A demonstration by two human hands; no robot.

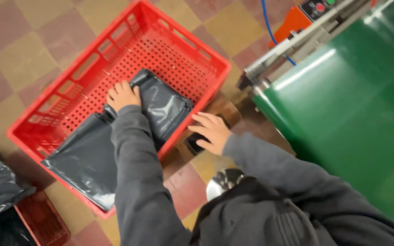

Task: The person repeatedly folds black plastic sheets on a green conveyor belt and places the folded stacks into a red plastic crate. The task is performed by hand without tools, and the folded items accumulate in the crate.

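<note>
A person's left hand [123,94] presses a dark plastic bag [163,107] flat inside the red crate [46,102]; the right hand [211,131] rests open at the crate's rim, best kept there as a brace.

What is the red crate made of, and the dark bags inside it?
The red crate looks like hard moulded plastic: even colour, a grid of small holes, slotted walls. The dark bags seem thin plastic film, glossy and wrinkled, catching light. The left hand presses on one.
</note>
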